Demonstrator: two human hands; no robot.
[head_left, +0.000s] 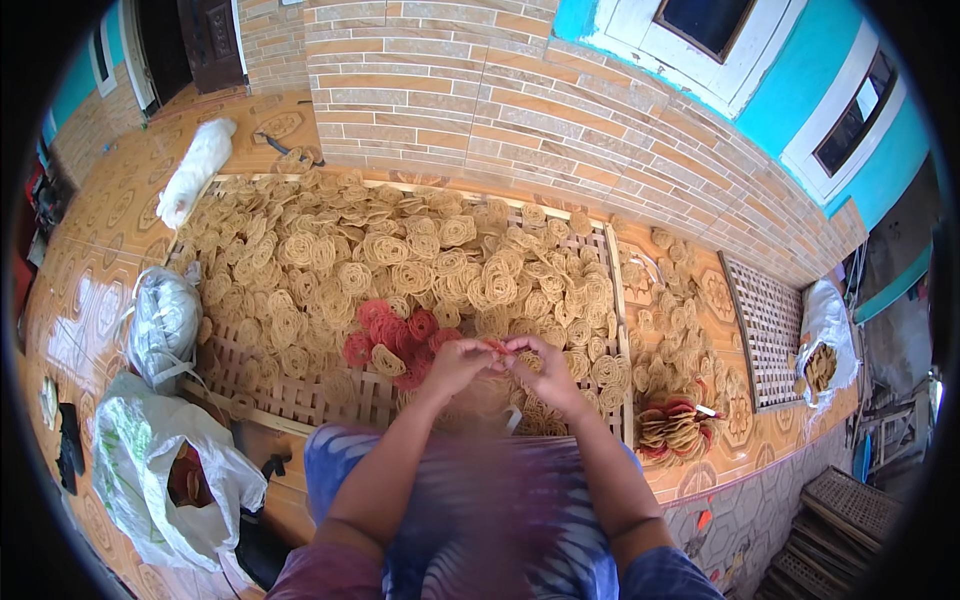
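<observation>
My left hand (459, 366) and my right hand (546, 374) meet in front of my lap, fingers pinched together on a small red coiled cracker (496, 346). Part of it is hidden by the fingertips. Just left of my left hand lies a pile of red coiled crackers (385, 325), with a tan one among them. Many tan, lacy, round coiled crackers (410, 278) cover the large woven bamboo tray (232, 352) under and beyond my hands.
A bundle of tan and red crackers (672, 425) sits right of the tray, near loose tan ones (680, 330). White sacks (175, 470) stand at left, another sack (828, 345) at right by a smaller woven rack (765, 330). A white cat (198, 168) lies beyond the tray's left corner.
</observation>
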